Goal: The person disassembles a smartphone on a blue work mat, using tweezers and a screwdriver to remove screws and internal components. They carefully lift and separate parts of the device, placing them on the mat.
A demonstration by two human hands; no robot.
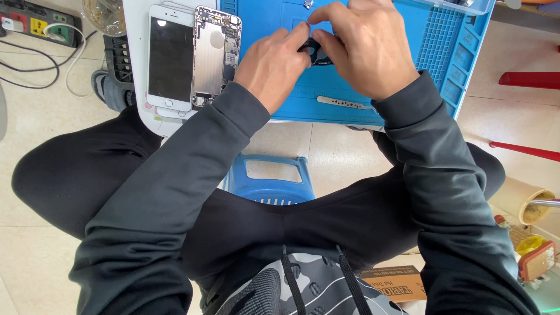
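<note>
White surface [135, 35]: bears blue work mat [408, 29], phone screen panel [170, 55], opened phone body [214, 55]. On mat: metal tweezers [344, 103].

Long dark charcoal sleeves, plain, cuffs ending at the wrists just short of the blue mat [361, 105]. Both hands bare. Black trousers. Below the mat, at the frame's lower edge, a grey camouflage-patterned garment front with white curved stripes and two black drawcords hanging down.
</note>
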